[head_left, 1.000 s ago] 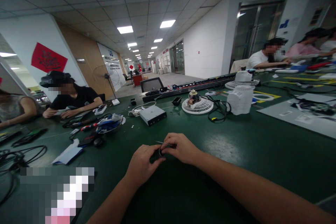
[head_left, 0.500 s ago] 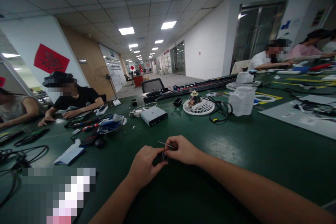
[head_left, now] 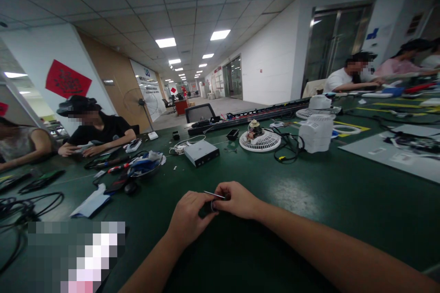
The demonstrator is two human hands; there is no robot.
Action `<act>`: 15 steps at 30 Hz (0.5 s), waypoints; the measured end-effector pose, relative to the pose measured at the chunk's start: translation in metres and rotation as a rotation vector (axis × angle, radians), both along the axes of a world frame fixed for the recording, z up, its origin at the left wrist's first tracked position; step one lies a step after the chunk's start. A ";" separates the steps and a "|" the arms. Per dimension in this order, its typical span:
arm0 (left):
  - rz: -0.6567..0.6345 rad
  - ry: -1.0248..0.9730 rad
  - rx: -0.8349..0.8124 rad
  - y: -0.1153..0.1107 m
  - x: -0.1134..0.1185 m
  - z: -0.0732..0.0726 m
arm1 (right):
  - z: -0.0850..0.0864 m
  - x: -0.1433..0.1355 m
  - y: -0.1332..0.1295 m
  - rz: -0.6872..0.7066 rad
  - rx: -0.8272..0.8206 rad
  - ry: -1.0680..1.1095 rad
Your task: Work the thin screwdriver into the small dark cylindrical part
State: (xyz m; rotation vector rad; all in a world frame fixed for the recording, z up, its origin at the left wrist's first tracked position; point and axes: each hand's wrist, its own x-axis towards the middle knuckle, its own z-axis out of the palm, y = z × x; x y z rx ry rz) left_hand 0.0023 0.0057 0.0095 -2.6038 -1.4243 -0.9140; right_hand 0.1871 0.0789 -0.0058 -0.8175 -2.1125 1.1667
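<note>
Above the dark green tabletop, my two hands meet fingertip to fingertip. My left hand [head_left: 189, 216] is closed, thumb and fingers pinching a small dark round part [head_left: 212, 207] with a pale rim. Most of that part is hidden between the fingers, so its kind cannot be made out. In the fingers of my right hand [head_left: 238, 200] is a thin metal rod [head_left: 213, 194], pointing left over the left fingertips. My right thumb and fingertips also reach the edge of the round part.
Beyond my hands lies a silver disc drive [head_left: 201, 152]. Right of it are a white fan grille with a motor [head_left: 260, 141], a black cable [head_left: 287, 152] and a white plastic housing [head_left: 315, 132]. Tools and a blue cloth [head_left: 144, 162] lie left. Co-workers sit at both sides.
My right hand and the thin metal rod have dropped slightly and shifted a little left. My left hand stays nearly in place. The left co-worker's hand has risen from the table with a pale item.
</note>
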 end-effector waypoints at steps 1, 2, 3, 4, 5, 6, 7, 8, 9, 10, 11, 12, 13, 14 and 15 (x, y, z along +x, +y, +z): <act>0.026 -0.011 0.000 0.001 0.000 0.000 | -0.001 -0.001 0.001 0.002 -0.008 0.009; 0.060 -0.023 -0.003 0.002 -0.001 -0.001 | -0.001 -0.001 0.002 -0.004 -0.006 0.012; 0.101 -0.034 -0.010 0.002 -0.001 -0.001 | -0.001 -0.001 0.002 -0.020 0.008 0.008; 0.148 -0.044 -0.019 0.003 -0.002 -0.002 | 0.001 0.001 0.003 -0.044 0.037 -0.004; 0.198 -0.055 -0.029 0.004 -0.003 -0.002 | 0.004 0.003 0.003 -0.075 0.085 -0.027; 0.245 -0.069 -0.040 0.005 -0.005 -0.002 | 0.007 0.006 0.003 -0.109 0.147 -0.059; 0.287 -0.088 -0.053 0.006 -0.006 -0.002 | 0.010 0.009 0.003 -0.130 0.217 -0.091; 0.319 -0.111 -0.065 0.006 -0.007 -0.002 | 0.014 0.012 0.003 -0.140 0.290 -0.139; 0.343 -0.136 -0.077 0.007 -0.009 -0.002 | 0.017 0.015 0.003 -0.137 0.348 -0.178; 0.358 -0.158 -0.088 0.007 -0.010 -0.002 | 0.019 0.018 0.003 -0.120 0.399 -0.202; 0.365 -0.175 -0.099 0.008 -0.011 -0.002 | 0.021 0.020 0.003 -0.095 0.449 -0.221; 0.366 -0.185 -0.105 0.008 -0.012 -0.002 | 0.022 0.021 0.003 -0.062 0.497 -0.231; 0.363 -0.189 -0.110 0.008 -0.012 -0.002 | 0.022 0.021 0.003 -0.030 0.542 -0.238; 0.350 -0.185 -0.113 0.008 -0.012 -0.002 | 0.021 0.021 0.004 -0.002 0.585 -0.247; 0.331 -0.172 -0.112 0.007 -0.011 -0.002 | 0.020 0.021 0.004 0.011 0.623 -0.258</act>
